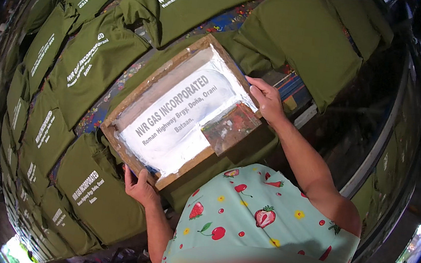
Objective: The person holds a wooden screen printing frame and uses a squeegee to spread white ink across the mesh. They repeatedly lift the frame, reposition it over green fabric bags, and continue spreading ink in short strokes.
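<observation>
A wooden screen-printing frame is held slantwise in front of me, over green shirts. White ink is smeared over its mesh, where grey lettering shows through. My left hand is closed on the frame's lower left corner, with the thumb up against the wood. On the right side of the frame, my right hand grips the rail, its thumb and fingers bent round the edge. A paint-stained flat board, perhaps a squeegee, rests inside the frame at its lower right. What lies directly beneath the frame is mostly hidden.
Green shirts with white printing lie in rows to the left and far side. A plain green shirt is spread at the far right. The tabletop between them is speckled with paint. A curved pale rail runs along the right.
</observation>
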The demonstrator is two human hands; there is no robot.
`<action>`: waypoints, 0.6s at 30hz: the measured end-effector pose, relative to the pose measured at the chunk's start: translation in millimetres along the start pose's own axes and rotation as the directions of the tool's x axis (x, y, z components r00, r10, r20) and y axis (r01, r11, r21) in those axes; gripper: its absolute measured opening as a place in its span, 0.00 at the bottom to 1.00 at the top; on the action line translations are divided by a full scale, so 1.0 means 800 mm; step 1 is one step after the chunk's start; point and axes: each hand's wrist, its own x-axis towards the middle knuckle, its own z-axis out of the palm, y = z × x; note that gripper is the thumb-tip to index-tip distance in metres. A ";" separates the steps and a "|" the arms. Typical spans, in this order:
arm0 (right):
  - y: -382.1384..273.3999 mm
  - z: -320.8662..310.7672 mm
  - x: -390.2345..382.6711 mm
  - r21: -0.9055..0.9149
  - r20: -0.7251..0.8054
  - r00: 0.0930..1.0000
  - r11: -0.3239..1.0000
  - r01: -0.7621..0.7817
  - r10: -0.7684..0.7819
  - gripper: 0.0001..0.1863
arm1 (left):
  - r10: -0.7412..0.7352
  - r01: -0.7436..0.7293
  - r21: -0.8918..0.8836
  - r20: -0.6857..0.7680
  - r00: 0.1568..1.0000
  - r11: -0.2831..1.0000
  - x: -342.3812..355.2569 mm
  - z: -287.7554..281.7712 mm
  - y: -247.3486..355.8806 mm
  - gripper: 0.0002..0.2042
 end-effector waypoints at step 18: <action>-0.109 -0.083 -0.001 -0.335 0.137 0.985 0.931 0.143 -0.103 0.20 | -0.055 0.056 -0.025 0.025 0.998 0.998 0.005 0.001 0.006 0.34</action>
